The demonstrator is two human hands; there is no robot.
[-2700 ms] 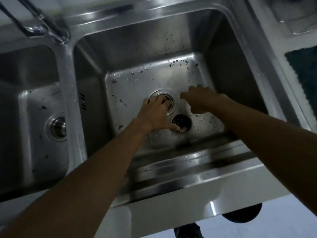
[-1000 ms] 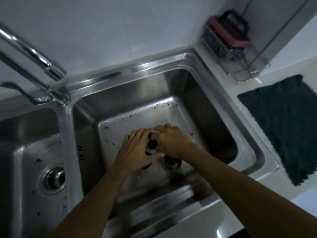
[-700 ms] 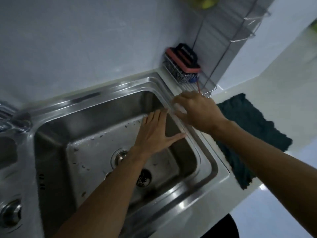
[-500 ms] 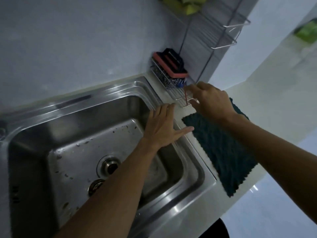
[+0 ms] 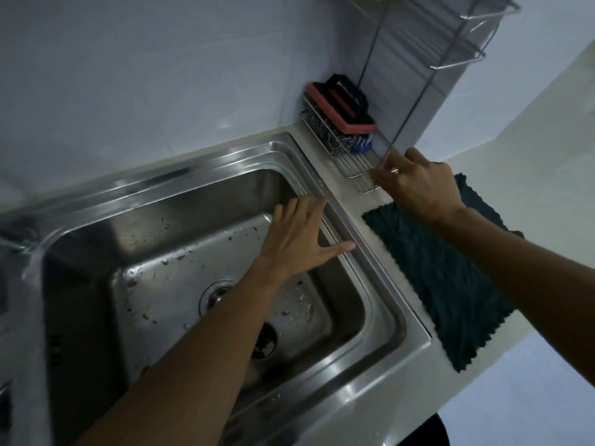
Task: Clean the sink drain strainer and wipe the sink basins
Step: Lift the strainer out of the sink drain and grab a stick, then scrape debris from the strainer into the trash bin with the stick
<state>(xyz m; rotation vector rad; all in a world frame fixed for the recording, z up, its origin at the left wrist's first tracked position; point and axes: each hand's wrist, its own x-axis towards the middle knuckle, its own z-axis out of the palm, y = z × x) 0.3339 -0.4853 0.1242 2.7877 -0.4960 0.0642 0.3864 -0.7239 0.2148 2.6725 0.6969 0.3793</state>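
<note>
Head cam: L hand (image 5: pixel 299 239) is hovering flat, fingers spread & relaxed, over basin (image 5: pixel 161 246) by its R rim. R hand (image 5: pixel 418 185) is sitting at wire rack (image 5: pixel 354 165) front edge, fingers curling; can't tell if grasping anything. Down below, strainer (image 5: pixel 267 346) is lying on basin floor beside drain (image 5: pixel 216 295), half under L forearm.

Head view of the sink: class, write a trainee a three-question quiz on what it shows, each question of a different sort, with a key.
1. True or false: the left hand, over the basin with fingers straight, holds nothing.
2. Where does the dark green cloth lie? A in the basin; B on the counter; C on the wire rack.
3. Fill in: the dirty strainer lies ____ the drain opening, on the basin floor.
Key: 1 true; 2 B; 3 beside.
</note>
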